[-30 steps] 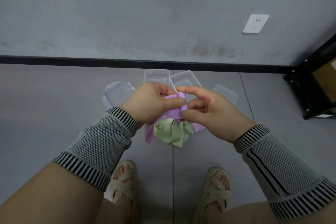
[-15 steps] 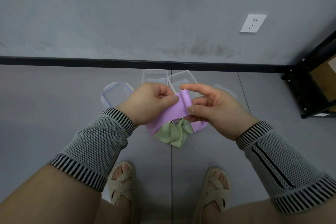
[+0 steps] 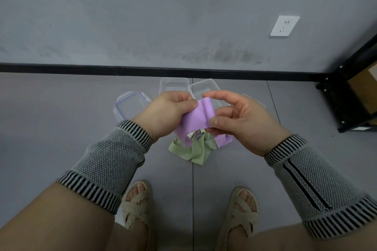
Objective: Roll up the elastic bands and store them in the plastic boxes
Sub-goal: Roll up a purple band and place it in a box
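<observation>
A purple elastic band (image 3: 199, 117) is stretched flat between both hands above the floor. My left hand (image 3: 165, 113) pinches its left edge with thumb and fingers. My right hand (image 3: 240, 120) pinches the right edge, thumb on top, index finger raised over the band's upper corner. The band's loose end hangs down to the floor (image 3: 223, 141). A green elastic band (image 3: 193, 152) lies crumpled on the floor below the hands. Two clear plastic boxes (image 3: 173, 85) (image 3: 205, 89) stand open behind the hands.
A clear lid with blue clips (image 3: 130, 106) lies left of the boxes; another clear lid (image 3: 254, 101) peeks out behind my right hand. A black metal shelf (image 3: 350, 96) stands at the right. The grey wall with a socket (image 3: 284, 25) is close ahead. My sandalled feet are below.
The hands have drawn apart, unfolding the purple band from a small fold into a wider flat strip. The right index finger has lifted off the band.
</observation>
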Demonstrator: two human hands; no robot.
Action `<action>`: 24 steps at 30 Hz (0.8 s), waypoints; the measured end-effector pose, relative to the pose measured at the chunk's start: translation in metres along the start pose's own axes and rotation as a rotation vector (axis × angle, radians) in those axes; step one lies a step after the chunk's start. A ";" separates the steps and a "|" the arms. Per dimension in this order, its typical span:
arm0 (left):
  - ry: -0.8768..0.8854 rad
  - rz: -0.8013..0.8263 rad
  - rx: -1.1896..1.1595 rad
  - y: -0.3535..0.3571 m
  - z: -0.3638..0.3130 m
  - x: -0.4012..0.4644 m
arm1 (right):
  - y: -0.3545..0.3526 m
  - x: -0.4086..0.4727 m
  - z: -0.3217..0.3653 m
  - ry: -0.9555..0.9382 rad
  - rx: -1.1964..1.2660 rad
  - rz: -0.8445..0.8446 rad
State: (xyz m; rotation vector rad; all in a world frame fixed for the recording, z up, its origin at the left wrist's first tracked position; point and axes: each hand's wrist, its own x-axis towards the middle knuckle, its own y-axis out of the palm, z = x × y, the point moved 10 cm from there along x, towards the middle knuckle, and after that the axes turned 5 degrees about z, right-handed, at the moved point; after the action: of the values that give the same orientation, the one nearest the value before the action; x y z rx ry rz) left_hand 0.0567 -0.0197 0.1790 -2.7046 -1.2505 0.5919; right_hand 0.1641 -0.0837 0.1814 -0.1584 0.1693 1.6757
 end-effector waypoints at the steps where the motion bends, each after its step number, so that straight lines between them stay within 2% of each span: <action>1: 0.007 0.003 -0.008 0.001 0.000 0.000 | 0.000 0.000 0.001 -0.004 -0.026 -0.005; 9: 0.043 0.026 0.043 0.006 -0.005 -0.002 | 0.001 0.003 0.002 -0.029 -0.107 -0.014; 15: 0.067 0.003 -0.023 0.009 -0.009 -0.002 | 0.006 0.003 0.005 -0.066 -0.099 0.003; 20: 0.093 -0.015 0.148 0.009 -0.011 -0.002 | 0.007 0.005 0.005 -0.087 -0.165 -0.007; 24: 0.094 0.010 0.048 0.004 -0.009 -0.001 | 0.003 0.003 0.003 -0.072 -0.090 -0.026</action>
State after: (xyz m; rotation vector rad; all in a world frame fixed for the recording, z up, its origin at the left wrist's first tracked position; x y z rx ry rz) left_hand 0.0627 -0.0227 0.1866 -2.6674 -1.1845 0.4836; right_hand 0.1603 -0.0807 0.1838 -0.1663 0.0375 1.6613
